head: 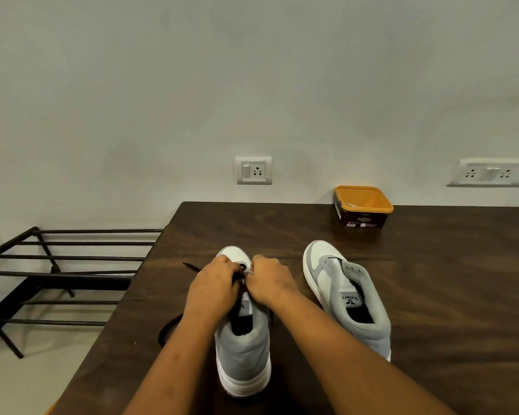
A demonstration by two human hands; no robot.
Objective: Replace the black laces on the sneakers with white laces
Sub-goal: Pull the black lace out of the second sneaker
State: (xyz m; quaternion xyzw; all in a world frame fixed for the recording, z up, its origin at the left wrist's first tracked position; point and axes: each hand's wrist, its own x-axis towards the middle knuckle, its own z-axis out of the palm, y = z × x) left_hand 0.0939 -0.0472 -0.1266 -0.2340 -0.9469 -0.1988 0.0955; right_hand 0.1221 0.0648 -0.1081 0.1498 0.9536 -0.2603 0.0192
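Note:
Two grey and white sneakers stand on the dark wooden table (432,265), toes pointing away from me. Over the lace area of the left sneaker (242,348) my left hand (215,284) and my right hand (270,281) meet with curled fingers. Between them they pinch a black lace (241,269). One end of this lace (192,267) trails left on the table, and a loop (168,327) lies beside my left forearm. The right sneaker (346,295) has no lace in its visible eyelets. My hands hide the left sneaker's eyelets.
An orange tub (363,205) with something white inside stands at the table's back edge near the wall. A black metal rack (57,274) stands on the floor to the left of the table. Wall sockets (253,170) sit behind the table.

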